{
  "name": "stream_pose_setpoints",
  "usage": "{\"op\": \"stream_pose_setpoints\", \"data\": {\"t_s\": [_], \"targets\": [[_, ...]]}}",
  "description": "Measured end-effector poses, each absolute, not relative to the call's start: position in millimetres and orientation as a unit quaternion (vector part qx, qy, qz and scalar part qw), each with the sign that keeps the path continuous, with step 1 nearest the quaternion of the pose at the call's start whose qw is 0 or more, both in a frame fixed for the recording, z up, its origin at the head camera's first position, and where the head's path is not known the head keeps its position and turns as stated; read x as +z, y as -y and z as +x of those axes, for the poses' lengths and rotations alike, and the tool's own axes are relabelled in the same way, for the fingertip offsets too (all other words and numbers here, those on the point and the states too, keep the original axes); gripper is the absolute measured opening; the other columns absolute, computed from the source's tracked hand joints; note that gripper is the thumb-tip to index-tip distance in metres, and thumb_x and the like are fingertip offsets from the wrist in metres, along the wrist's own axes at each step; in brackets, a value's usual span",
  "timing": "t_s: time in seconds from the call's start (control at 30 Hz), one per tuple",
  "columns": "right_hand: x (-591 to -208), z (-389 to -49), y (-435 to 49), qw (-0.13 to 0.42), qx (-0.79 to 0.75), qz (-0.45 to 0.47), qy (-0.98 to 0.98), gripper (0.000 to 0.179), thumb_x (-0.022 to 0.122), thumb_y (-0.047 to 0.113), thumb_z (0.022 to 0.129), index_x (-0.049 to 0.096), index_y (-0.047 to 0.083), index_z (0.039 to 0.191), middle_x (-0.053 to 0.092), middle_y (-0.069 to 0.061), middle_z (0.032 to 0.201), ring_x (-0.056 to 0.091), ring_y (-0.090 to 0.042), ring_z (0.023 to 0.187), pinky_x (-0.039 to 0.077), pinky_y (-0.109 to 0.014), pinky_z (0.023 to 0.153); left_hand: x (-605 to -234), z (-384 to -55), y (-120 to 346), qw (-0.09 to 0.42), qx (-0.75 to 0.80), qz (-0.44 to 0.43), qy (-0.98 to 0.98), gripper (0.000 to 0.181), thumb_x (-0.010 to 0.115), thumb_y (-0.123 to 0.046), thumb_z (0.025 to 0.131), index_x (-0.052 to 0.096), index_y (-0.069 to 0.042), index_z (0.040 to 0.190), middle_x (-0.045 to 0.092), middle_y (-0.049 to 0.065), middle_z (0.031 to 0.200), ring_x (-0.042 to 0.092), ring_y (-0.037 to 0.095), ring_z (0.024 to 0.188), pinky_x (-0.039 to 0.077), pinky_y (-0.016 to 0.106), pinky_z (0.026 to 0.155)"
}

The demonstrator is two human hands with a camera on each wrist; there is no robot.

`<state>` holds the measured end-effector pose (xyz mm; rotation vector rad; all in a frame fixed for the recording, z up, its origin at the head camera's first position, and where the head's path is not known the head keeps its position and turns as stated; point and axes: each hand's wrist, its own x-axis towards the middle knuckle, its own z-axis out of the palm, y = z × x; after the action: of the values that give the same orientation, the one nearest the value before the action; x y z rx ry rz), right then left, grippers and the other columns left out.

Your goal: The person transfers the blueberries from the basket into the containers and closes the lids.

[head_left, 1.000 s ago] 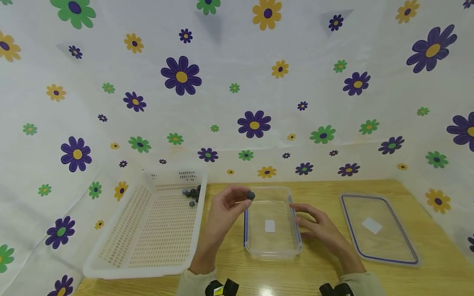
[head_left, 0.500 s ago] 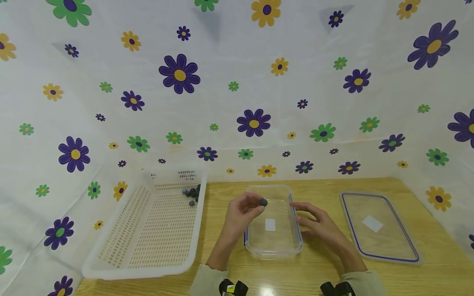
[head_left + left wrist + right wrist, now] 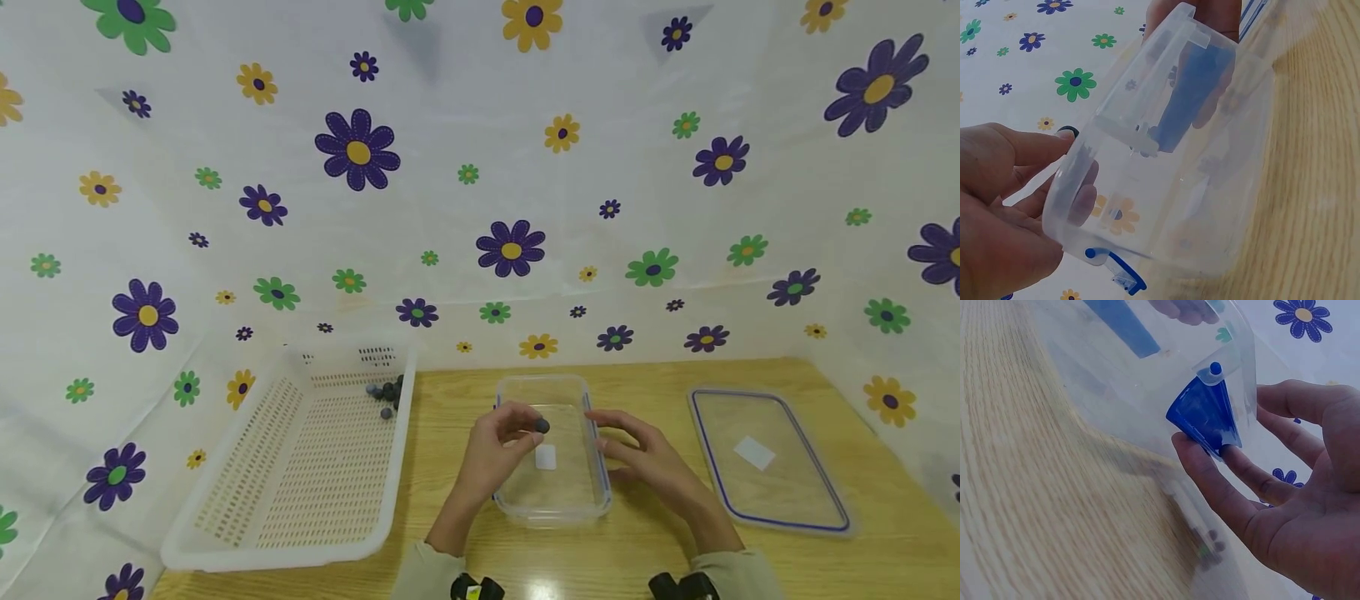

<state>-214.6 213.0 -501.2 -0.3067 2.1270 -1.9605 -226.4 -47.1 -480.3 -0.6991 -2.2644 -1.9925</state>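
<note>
My left hand (image 3: 491,450) pinches one dark blueberry (image 3: 542,425) between thumb and fingertips, above the inside of a clear plastic food container (image 3: 551,518). In the left wrist view the blueberry (image 3: 1069,132) shows only partly, beyond the thumb by the container rim. The right hand (image 3: 652,462) rests its fingertips against the container's right side. Seen from the right wrist, its extended fingers touch the wall and a hanging blue latch (image 3: 1205,412). A white label lies at the container's bottom; I see no blueberries inside.
To the left stands a white perforated basket (image 3: 326,475), with several blueberries (image 3: 388,393) in its far right corner. A clear lid (image 3: 787,479) with a blue seal lies on the wooden table (image 3: 637,550) at right. Behind hangs a flowered cloth (image 3: 442,208).
My left hand has moved right and slightly toward me, carrying the blueberry from the container's left rim to over its middle. The right hand has stayed at the container's side.
</note>
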Motion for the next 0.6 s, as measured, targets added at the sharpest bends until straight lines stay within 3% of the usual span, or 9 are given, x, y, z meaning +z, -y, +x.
{"op": "stream_pose_setpoints", "data": {"t_s": [0.33,0.6], "targets": [[-499.6,-215.4,-212.9,0.113,-0.663,-0.105,-0.733,0.052,0.061,0.021,0.105,0.046,0.004,0.152,0.036,-0.024,0.156,0.038,-0.055,0.139,0.058,-0.051,0.088,-477.0,-223.8,45.6,0.024,-0.635,-0.22,0.74,0.019,0.072,0.004,0.092,0.07,0.002,0.11,0.068,0.026,0.112,0.067,0.04,0.106,0.056,0.038,0.093],[-499.7,-214.9,-213.2,0.112,-0.661,-0.102,-0.735,0.05,0.061,0.021,0.104,0.048,0.007,0.151,0.036,-0.024,0.155,0.039,-0.054,0.139,0.058,-0.051,0.088,-476.0,-223.0,47.7,0.026,-0.63,-0.219,0.745,0.018,0.072,0.001,0.094,0.071,0.0,0.112,0.069,0.024,0.112,0.068,0.036,0.106,0.056,0.043,0.093]]}}
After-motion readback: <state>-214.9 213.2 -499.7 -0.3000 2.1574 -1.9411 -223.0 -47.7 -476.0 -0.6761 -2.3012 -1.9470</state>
